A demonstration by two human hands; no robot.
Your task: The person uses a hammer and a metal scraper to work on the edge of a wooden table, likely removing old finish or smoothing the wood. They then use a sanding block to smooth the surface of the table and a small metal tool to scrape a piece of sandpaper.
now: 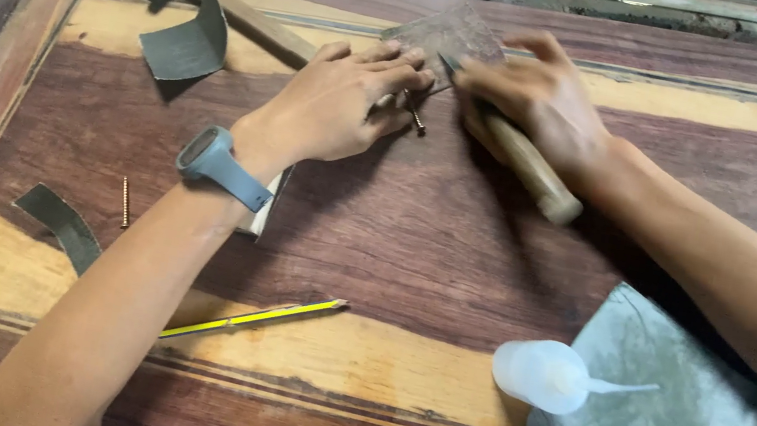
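While bent over a wooden door panel [453,255], laid flat:

- Left hand [340,106]: grey wristwatch [210,159] on wrist; palm down, fingers spread flat and clasping nothing, tips pressing the near edge of a small grey sheet piece [448,31] at the far middle of the panel.
- Right hand [534,96]: closed round a wooden-handled tool [532,172], metal tip set against the sheet piece, just beside the left fingertips.
- Dark screw [415,112]: lying between the two hands, near the tool tip.
- Step in hand, by judgement: pinning the sheet piece down while working the tip at its edge. Next move likely calls for firm downward hold and fingers kept out of the tip's path.
- Far left: hammer [229,7], curled grey sheet offcut [187,46].
- Near left: curved strip [63,224], second screw [125,201], yellow pencil [256,317].
- Near right: white squeeze bottle [545,374] lying partly on a square grey sheet [660,420].
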